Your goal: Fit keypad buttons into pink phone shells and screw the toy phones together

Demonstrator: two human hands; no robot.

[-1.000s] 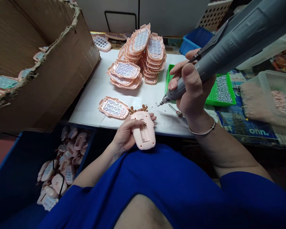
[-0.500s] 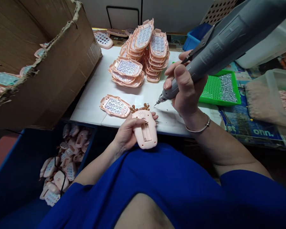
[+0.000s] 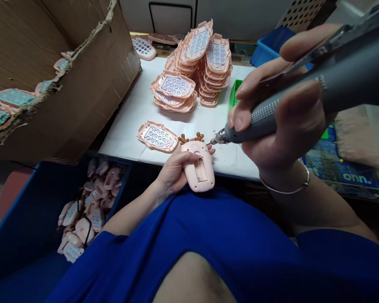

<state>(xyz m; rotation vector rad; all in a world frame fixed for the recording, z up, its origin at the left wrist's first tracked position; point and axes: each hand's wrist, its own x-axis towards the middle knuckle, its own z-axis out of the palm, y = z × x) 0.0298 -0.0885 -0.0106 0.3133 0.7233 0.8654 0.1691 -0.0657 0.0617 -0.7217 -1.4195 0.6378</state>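
My left hand (image 3: 173, 170) grips a pink toy phone (image 3: 200, 170) with brown antlers, back side up, at the near edge of the white table (image 3: 129, 122). My right hand (image 3: 281, 122) is wrapped round a grey electric screwdriver (image 3: 303, 99). The screwdriver's tip hangs just right of the toy's top end, close to my left fingertips. A single pink keypad front shell (image 3: 158, 136) lies flat just left of the toy.
Stacks of pink keypad shells (image 3: 197, 67) stand at the table's back. A torn cardboard box (image 3: 60, 80) with more shells leans at the left. A blue bin (image 3: 25, 227) of finished toys sits below left. A green tray (image 3: 235, 90) shows behind my right hand.
My right hand has brought the screwdriver closer to the camera and leftward, its tip now near the toy's top. The left hand has kept hold of the toy.
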